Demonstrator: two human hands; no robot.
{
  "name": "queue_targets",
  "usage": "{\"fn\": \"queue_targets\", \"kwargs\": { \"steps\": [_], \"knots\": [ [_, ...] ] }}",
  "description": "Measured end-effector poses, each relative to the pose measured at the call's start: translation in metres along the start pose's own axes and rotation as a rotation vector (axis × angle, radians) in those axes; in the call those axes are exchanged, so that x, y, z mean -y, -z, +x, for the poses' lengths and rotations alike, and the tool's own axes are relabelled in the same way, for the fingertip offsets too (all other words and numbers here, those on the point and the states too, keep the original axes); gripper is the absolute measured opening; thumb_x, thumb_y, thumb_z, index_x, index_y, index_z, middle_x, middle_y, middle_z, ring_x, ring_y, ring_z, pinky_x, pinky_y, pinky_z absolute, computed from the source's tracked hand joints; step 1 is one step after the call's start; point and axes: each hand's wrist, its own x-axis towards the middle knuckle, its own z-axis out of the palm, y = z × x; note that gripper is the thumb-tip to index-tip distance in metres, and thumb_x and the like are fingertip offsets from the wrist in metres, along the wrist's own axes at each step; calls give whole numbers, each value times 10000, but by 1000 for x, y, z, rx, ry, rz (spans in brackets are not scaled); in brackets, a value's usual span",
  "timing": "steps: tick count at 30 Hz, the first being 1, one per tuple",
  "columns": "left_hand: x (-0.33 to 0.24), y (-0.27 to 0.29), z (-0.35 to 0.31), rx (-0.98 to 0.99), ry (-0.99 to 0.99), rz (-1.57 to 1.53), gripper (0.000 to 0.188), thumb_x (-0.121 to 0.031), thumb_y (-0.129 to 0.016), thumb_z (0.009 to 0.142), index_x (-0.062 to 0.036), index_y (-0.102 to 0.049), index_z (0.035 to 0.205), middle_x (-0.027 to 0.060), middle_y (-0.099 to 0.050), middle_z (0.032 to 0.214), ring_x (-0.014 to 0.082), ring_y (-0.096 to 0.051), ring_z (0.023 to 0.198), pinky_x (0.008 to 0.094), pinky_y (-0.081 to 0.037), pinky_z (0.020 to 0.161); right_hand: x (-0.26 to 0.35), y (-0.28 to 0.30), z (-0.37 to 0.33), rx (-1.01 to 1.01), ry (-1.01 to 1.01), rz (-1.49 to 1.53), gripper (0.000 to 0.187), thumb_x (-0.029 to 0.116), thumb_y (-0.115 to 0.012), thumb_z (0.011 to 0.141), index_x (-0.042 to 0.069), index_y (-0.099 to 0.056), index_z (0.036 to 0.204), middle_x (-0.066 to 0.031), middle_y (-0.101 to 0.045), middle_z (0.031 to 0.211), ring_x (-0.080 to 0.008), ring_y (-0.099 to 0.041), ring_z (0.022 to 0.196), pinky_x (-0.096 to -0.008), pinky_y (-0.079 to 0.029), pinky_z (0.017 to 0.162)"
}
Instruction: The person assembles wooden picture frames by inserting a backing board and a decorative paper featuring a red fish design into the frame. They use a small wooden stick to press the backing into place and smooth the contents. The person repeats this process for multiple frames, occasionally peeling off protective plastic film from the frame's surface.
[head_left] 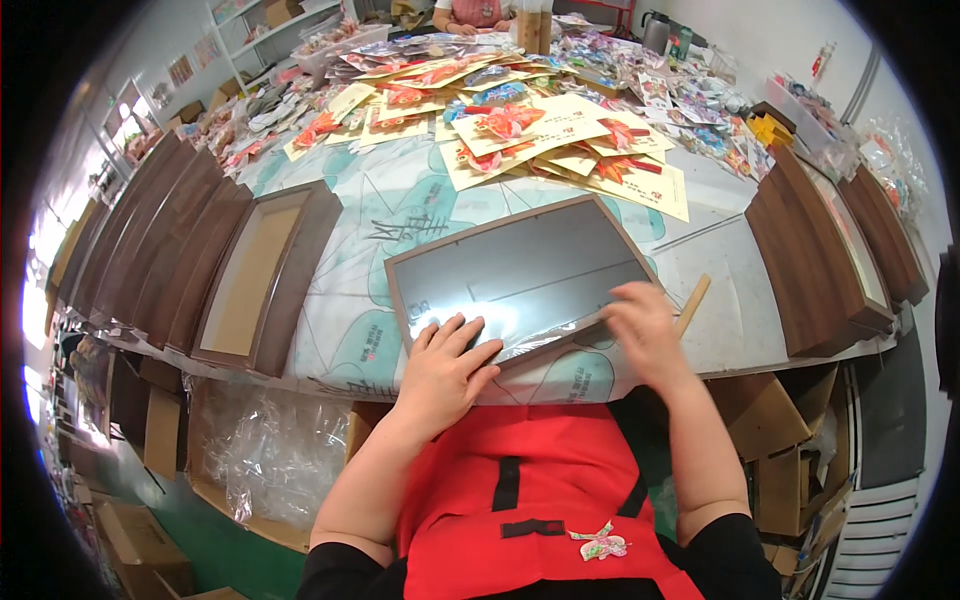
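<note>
A dark brown rectangular frame [520, 222] with a glossy, reflective pane [530, 275] lies slightly turned on the table before me. My left hand [445, 368] rests flat on the pane's near left corner, fingers spread. At the near right edge of the frame is my right hand [645, 328], its fingers bent and drawn together at the pane's border. Whatever those fingertips pinch, if anything, is too small to make out. Just right of this hand lies a thin light-wood stick [692, 305].
Cream cards [535, 125] with red flower decorations are heaped beyond the frame. Brown frames stand in a row [190, 250] at left, more frames [810, 255] at right. Below the table's edge sits a box of clear plastic wrap [280, 460]. Another person [475, 14] is at the far end.
</note>
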Motion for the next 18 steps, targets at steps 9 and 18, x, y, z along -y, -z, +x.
{"fn": "queue_targets", "kwargs": {
  "steps": [9,18],
  "knots": [
    [7,-3,-3,12,29,-44,291,-290,-631,846,-185,-673,1114,123,-542,1286,331,-451,1238,499,-307,1032,44,-32,10,167,96,-47,196,227,-649,801,145,-675,978,-63,-556,1006,-259,-510,1009,-428,-323,919],
    [-2,-21,15,18,-63,-18,329,-375,-570,875,-214,-616,1157,145,-476,1333,375,-371,1286,575,-267,1036,45,-36,5,111,118,-49,288,224,-701,736,114,-676,1001,-102,-567,1060,-292,-508,1044,-434,-327,925]
  ]
}}
